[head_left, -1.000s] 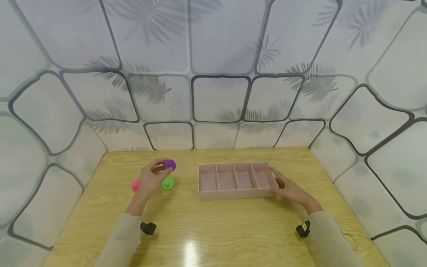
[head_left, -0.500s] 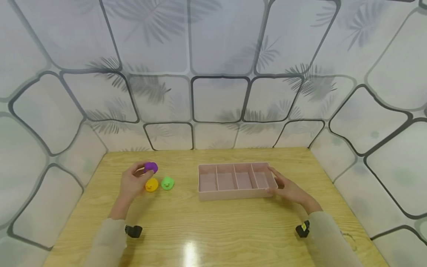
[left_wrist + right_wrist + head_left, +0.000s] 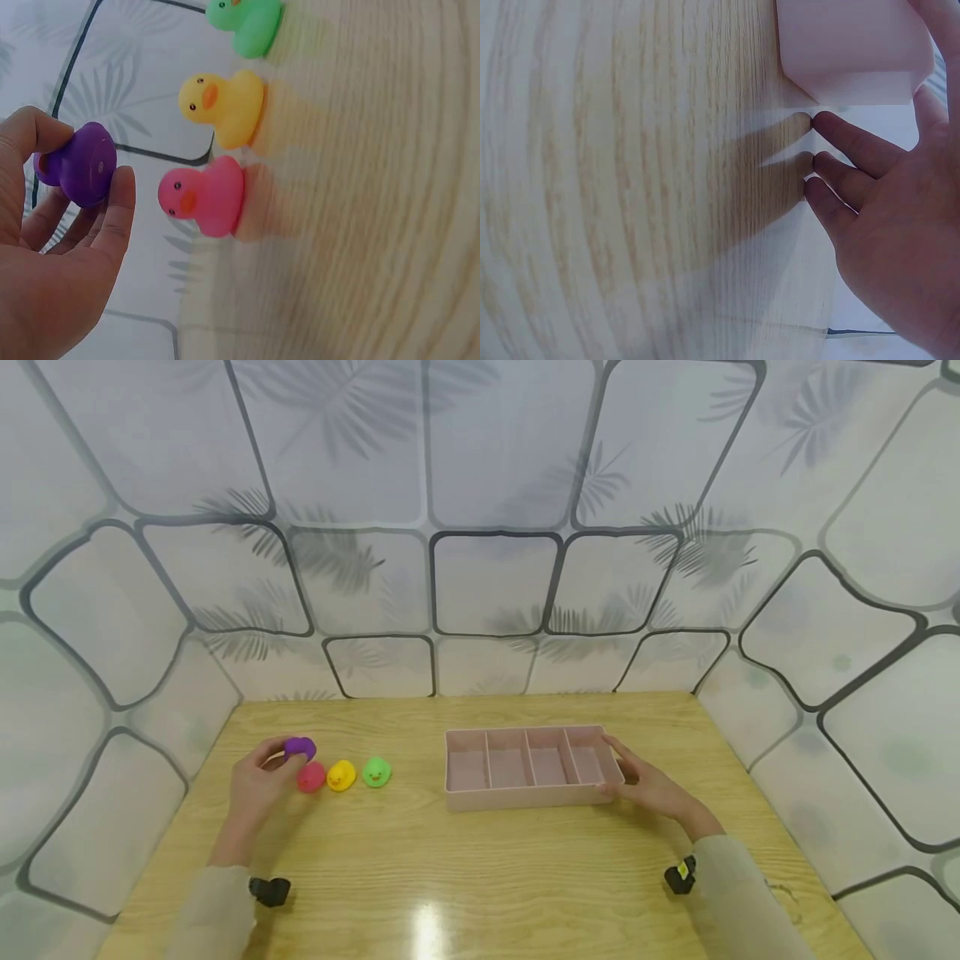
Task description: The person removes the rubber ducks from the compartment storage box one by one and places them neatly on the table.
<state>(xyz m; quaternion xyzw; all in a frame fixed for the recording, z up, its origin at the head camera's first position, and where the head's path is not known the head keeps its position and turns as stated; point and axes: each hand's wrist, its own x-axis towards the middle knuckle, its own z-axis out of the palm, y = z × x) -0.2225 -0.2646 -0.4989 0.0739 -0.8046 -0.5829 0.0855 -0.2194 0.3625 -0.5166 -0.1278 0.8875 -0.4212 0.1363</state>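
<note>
My left hand pinches a purple rubber duck between thumb and fingers, off the table, with its flat base turned towards the left wrist camera. Close beside it on the table stands a pink rubber duck. A yellow rubber duck and a green rubber duck continue the row to the right. At mid-table lies a pale pink box with several compartments side by side, which hold nothing. My right hand grips its right end, thumb at the front corner and index finger at the back; the other fingertips touch the table.
The light wooden table runs back to a patterned curtain, which also hangs along both sides. Bare tabletop lies between the green duck and the box, and in front of both.
My left hand has moved left with the purple duck, from behind the green duck to behind the pink one. This uncovers the yellow and pink ducks. My right hand and the box have stayed put.
</note>
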